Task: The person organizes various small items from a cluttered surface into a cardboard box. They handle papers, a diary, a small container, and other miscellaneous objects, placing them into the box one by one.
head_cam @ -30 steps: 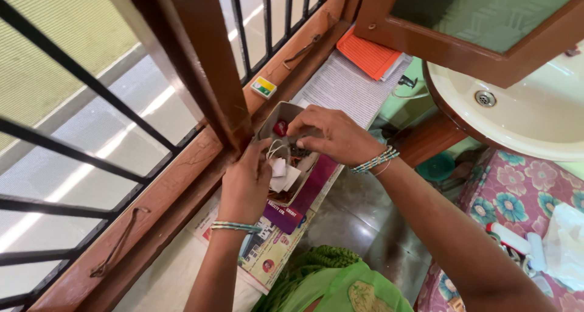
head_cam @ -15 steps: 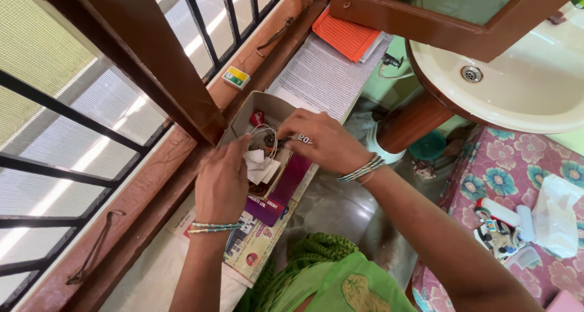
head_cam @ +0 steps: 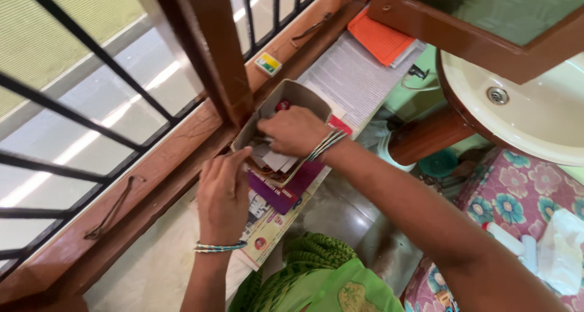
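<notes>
A small open cardboard box (head_cam: 299, 91) sits on the window ledge, holding a red piece (head_cam: 282, 105), white paper scraps (head_cam: 278, 161) and other small bits. My right hand (head_cam: 295, 131) reaches palm down into the box, and its fingertips are hidden among the contents. My left hand (head_cam: 224, 193) is at the box's near corner with its fingers curled against the edge. Both wrists wear thin bangles. A purple flap (head_cam: 275, 194) sticks out under the box, on top of a printed leaflet (head_cam: 266, 230).
A wooden window frame (head_cam: 210, 56) with black bars runs along the left. On the ledge lie a small yellow-green matchbox (head_cam: 268, 63), a printed sheet (head_cam: 356, 74) and an orange booklet (head_cam: 384, 41). A cream basin (head_cam: 517, 120), flowered cloth (head_cam: 523, 184) and white bag (head_cam: 563, 251) are at right.
My right hand has gone deeper into the box, palm down, and the small dark piece it held is out of sight. My left hand has slid back toward the near corner.
</notes>
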